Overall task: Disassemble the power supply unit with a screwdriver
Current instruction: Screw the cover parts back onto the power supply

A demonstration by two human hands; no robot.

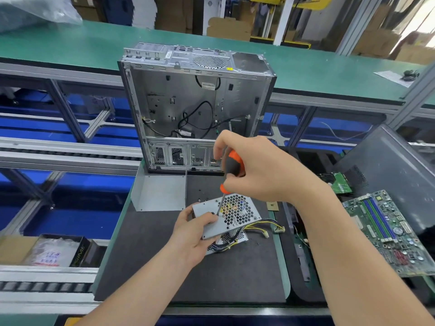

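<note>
Clamped around the orange-and-black screwdriver (231,169), the right hand (259,171) hides most of its handle; the tip, down by the left thumb, is hard to make out. Left hand (194,235) grips the power supply unit (231,217) at its 8 o'clock corner, on the black mat (211,278), at 6 o'clock from the open computer case (195,102)

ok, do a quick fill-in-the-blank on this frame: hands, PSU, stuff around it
1. The right hand grips the screwdriver by its black and ____ handle.
2. The left hand holds the PSU, with the motherboard to its ____.
3. The case stands open ____ the PSU.
Missing words: orange; right; behind.
</note>
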